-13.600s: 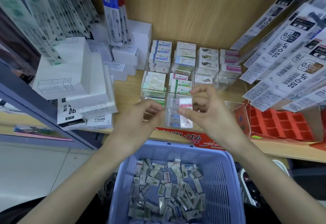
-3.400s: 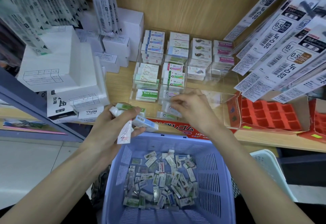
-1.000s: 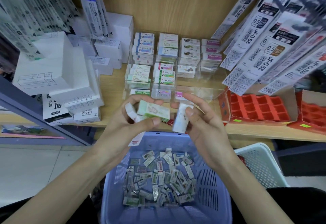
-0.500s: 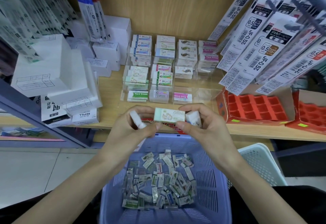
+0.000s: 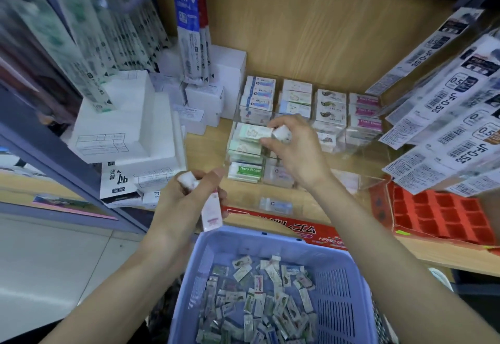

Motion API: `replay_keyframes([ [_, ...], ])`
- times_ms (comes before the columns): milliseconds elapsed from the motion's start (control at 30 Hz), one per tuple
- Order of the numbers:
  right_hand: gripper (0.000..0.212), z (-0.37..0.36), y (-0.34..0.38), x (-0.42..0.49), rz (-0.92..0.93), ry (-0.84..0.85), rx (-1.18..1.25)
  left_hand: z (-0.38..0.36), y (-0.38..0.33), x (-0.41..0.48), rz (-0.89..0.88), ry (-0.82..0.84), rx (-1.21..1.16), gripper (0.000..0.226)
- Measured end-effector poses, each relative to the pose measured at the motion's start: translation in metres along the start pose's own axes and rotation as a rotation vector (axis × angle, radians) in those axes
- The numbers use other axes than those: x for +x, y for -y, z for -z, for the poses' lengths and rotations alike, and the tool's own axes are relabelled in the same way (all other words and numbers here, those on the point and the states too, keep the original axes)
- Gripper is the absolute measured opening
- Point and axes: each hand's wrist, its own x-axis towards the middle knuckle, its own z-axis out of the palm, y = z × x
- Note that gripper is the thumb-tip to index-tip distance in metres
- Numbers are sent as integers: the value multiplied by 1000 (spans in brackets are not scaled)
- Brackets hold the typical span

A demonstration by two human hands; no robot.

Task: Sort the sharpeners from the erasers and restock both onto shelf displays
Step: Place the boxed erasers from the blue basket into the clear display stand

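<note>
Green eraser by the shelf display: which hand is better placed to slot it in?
Right. The right hand holds the green eraser right at the matching stack; the left hand is back by the basket, gripping other erasers.

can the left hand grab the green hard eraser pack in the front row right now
Probably not. The way is open: the green Hard Eraser pack lies just beyond the left hand, and the right hand works a row behind. But its fingers grip a white eraser and a pink-labelled pack.
</note>
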Motion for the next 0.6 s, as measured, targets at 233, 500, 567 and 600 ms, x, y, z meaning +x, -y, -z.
replay_keyframes([
  [233,18,-9,-5,13,10,217,-205,0,0,-4,-83,-28,60,49],
  [500,54,21,27,-48,-61,201,366,-8,1,-5,165,40,-132,31],
  [567,55,24,24,-69,-119,234,558,-12,3,-7,202,59,-203,28],
  [600,53,27,23,-77,-141,244,627,-14,4,-8,216,70,-225,30],
])
